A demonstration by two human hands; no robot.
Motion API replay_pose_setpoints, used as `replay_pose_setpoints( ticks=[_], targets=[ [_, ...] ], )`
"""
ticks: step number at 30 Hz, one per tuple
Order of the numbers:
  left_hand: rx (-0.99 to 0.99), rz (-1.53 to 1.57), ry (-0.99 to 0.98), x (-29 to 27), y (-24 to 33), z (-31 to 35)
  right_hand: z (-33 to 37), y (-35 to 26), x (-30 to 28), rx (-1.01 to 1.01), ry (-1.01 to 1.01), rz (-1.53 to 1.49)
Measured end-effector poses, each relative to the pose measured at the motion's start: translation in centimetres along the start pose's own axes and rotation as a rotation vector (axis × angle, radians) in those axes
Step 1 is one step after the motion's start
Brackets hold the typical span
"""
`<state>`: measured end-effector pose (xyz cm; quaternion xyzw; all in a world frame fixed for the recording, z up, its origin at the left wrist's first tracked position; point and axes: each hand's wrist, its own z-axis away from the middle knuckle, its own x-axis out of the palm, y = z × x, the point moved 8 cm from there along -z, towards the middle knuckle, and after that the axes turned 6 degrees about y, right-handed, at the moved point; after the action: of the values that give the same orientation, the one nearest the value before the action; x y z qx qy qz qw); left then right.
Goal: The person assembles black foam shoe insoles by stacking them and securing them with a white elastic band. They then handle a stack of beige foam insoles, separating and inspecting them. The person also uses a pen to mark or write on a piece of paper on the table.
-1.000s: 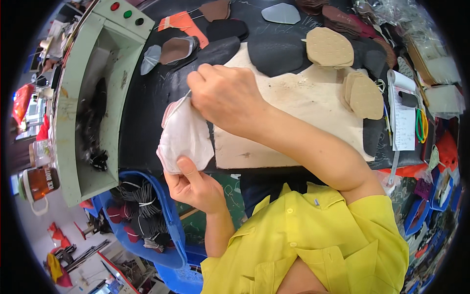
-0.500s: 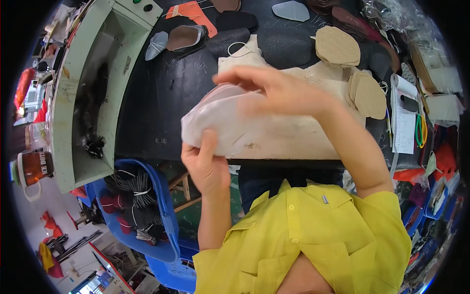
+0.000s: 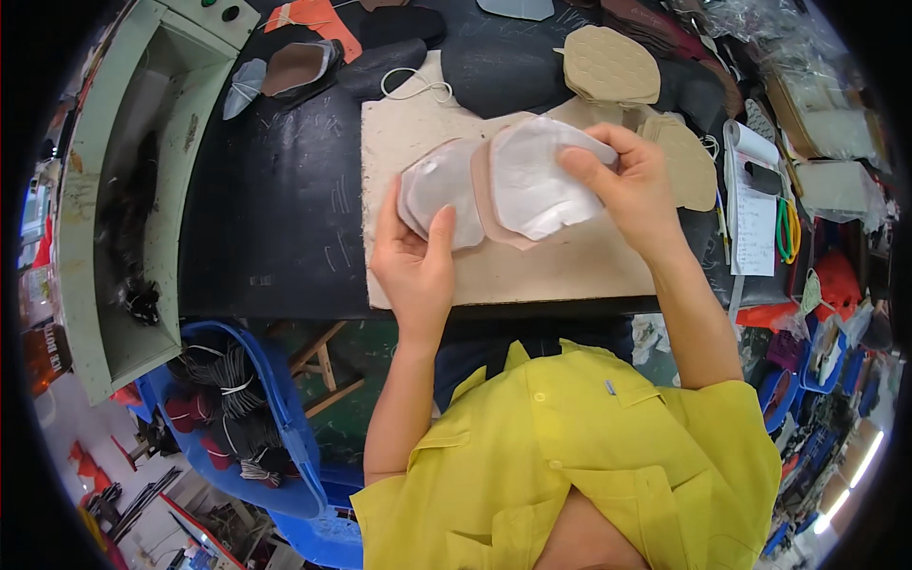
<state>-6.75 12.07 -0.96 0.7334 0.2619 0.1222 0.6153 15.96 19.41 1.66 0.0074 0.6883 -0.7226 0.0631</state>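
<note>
My left hand (image 3: 415, 261) grips a small stack of pale grey-white cut pieces (image 3: 446, 185) with rounded outlines, its thumb on top. In my right hand (image 3: 635, 185) are more pieces, a shiny whitish one (image 3: 541, 180) lying over a pinkish-brown one (image 3: 483, 190). The two groups meet edge to edge above a beige board (image 3: 560, 271) on the black table (image 3: 275, 209). Beyond them a white cord loop (image 3: 388, 84) rests on the board's far end. Quilted beige pieces (image 3: 613, 65) are piled behind my right hand, and more beige pieces (image 3: 692, 161) lie beside it.
A pale green metal trough (image 3: 81, 247) borders the table on the left. Below it, a blue basin (image 3: 309, 427) holds bundled dark strands (image 3: 223, 380). Black cut pieces (image 3: 494, 71) and an orange piece (image 3: 328, 28) lie farther back. A notepad (image 3: 753, 223) sits at right.
My right hand, blurred over the stack before, has moved right and down and now holds part of the pieces apart from those in my left hand. The whole view has shifted slightly.
</note>
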Motion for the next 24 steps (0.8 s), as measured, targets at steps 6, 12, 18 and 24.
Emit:
replay_pose_setpoints(
  ticks=[6,12,18,24],
  targets=[
    [0.067,0.159,-0.234,-0.3,4.0,-0.1,2.0,-2.0,-0.3,0.013,-0.135,-0.037],
    [-0.314,0.43,-0.372,2.2,5.8,1.7,3.6,-6.1,1.3,-0.567,0.088,0.475],
    [0.303,-0.107,-0.109,1.4,8.1,2.9,5.7,-7.3,3.9,-0.466,-0.065,0.288],
    [0.345,-0.199,-0.232,1.9,9.0,4.0,5.3,-5.9,3.5,-0.253,-0.13,0.195]
  ],
)
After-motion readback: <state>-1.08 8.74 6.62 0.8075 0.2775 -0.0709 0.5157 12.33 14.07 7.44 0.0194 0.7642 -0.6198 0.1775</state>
